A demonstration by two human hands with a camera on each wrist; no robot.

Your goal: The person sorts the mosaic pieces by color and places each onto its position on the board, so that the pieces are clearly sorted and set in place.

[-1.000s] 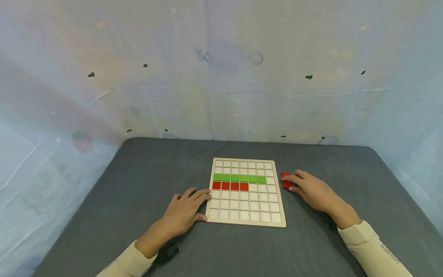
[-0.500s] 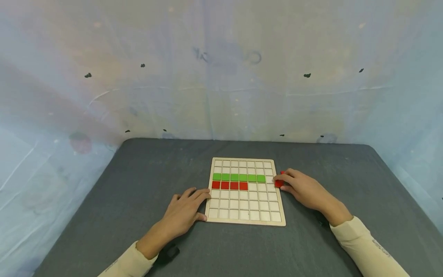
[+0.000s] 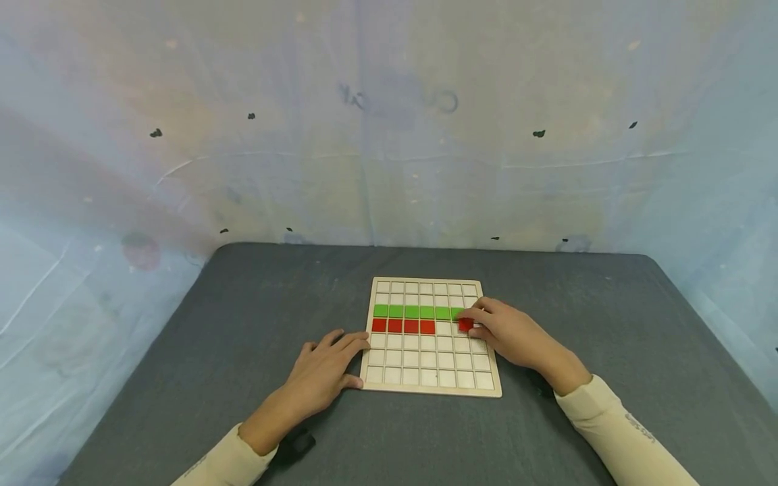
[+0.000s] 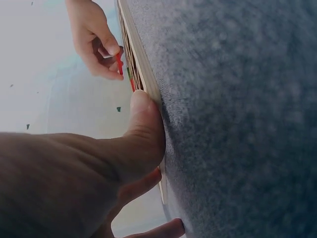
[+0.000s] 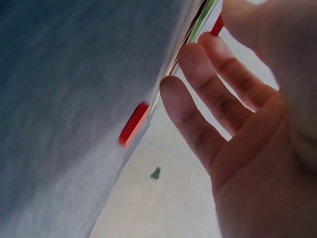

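Note:
A wooden grid board (image 3: 432, 393) lies on the dark table, with a row of green tiles (image 3: 411, 312) and, just below it, a row of red tiles (image 3: 395, 326) at its left side. My right hand (image 3: 513, 334) pinches one red tile (image 3: 466, 325) between thumb and fingers over the right part of the red row. That tile shows above the board's surface in the left wrist view. My left hand (image 3: 322, 372) rests at the board's left edge, its thumb (image 4: 143, 119) against the rim and its fingers spread. Some cells lie hidden under the right hand.
Another red tile (image 5: 133, 124) lies on the table beside the board in the right wrist view; the right hand hides it in the head view. A pale sheet with dark marks (image 3: 365, 169) hangs behind the table (image 3: 292, 290).
My right hand has picked up a red tile from the table right of the board and carried it left over the grid. The left hand has stayed at the board's edge.

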